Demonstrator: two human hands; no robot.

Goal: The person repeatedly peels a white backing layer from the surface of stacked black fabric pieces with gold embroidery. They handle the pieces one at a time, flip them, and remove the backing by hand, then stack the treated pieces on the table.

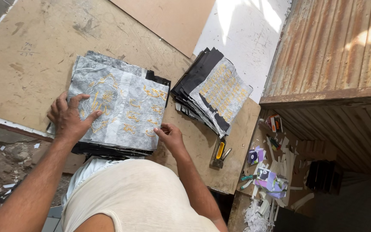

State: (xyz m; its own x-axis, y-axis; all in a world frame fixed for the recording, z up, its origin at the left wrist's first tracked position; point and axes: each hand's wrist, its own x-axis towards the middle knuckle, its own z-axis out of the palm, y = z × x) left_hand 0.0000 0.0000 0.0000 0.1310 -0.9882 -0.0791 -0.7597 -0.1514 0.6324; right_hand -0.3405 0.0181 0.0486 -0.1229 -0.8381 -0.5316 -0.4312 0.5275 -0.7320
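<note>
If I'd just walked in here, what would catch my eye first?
Probably the stack of grey sheets with gold embroidery in the middle of the worn wooden table, with the left hand spread flat on it and the right hand at its lower right edge. Just right of it lies a second pile, fanned out, dark sheets under another gold-patterned one.

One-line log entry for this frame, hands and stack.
left hand: flat on grey gold-embroidered stack | right hand: at stack's near edge, grip unclear | second stack: untouched | staple gun: on table
</note>
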